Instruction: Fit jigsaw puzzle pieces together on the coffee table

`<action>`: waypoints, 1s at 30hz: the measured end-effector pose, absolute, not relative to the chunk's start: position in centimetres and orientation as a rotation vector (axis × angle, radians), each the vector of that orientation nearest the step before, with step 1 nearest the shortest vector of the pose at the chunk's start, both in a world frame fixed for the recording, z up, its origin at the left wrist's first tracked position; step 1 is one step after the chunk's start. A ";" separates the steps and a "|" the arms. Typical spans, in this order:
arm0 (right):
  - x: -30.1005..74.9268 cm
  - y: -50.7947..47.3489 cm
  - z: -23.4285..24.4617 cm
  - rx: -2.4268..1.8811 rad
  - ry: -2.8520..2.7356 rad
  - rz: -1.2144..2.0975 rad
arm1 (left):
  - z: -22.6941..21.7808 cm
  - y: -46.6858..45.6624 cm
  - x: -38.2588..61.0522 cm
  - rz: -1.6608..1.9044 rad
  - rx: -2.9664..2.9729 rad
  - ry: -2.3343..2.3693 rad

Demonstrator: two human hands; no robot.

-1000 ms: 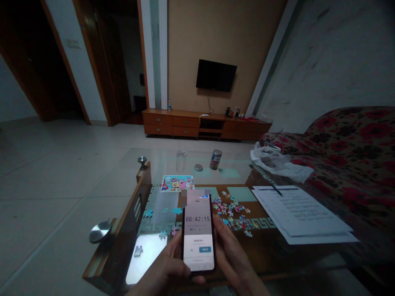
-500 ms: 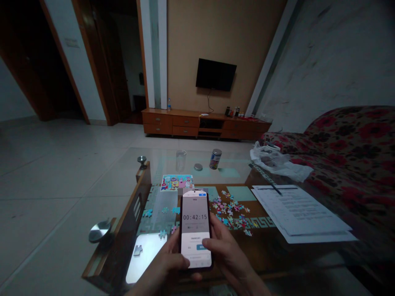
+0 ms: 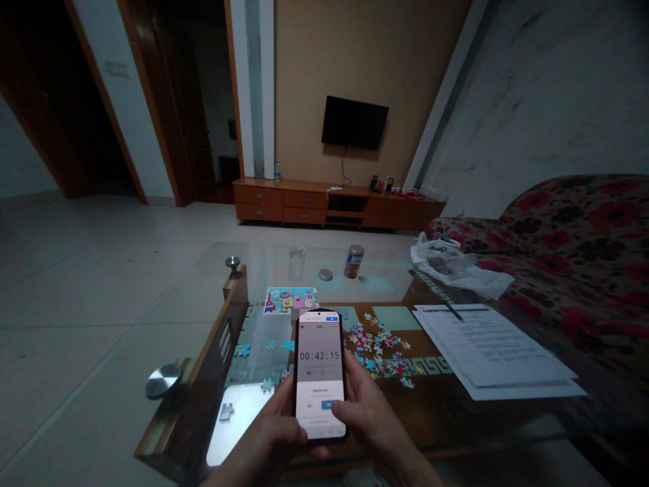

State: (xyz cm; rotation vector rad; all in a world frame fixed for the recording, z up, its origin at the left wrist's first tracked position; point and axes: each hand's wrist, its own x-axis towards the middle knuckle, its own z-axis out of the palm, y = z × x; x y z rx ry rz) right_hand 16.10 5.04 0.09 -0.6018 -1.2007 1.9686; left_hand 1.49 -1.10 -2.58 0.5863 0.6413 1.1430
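Note:
Both hands hold a smartphone (image 3: 319, 372) upright over the near side of the glass table; its lit screen reads 00:42:15. My left hand (image 3: 276, 426) grips the lower left edge, thumb by the bottom corner. Along the right edge is my right hand (image 3: 368, 412), its thumb on the screen at a blue button. Loose jigsaw pieces (image 3: 378, 345) lie in a heap right of the phone, and several blue pieces (image 3: 271, 345) are scattered to its left. Behind the phone lies a colourful cartoon picture sheet (image 3: 291, 299), its lower edge partly covered.
A glass (image 3: 297, 264), a round lid (image 3: 325, 274) and a printed can (image 3: 353, 262) stand farther back on the glass table (image 3: 263, 257). To the right are papers (image 3: 497, 345) with a pen (image 3: 453, 310) and a plastic bag (image 3: 456, 267). A single piece (image 3: 226, 412) rests on a white panel.
The phone has shifted very slightly left and up in both hands. The displayed time is the same, and the scattered pieces have not moved.

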 end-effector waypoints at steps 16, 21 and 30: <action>16.2 5.2 -0.5 -0.554 -1.159 1.988 | -1.8 -1.2 1.1 1.082 0.601 0.665; 16.2 4.9 0.1 -0.590 -1.157 1.990 | -2.2 -1.1 0.9 1.072 0.596 0.654; 16.2 4.9 -0.4 -0.702 -1.103 1.944 | -2.3 -1.1 1.1 1.068 0.628 0.659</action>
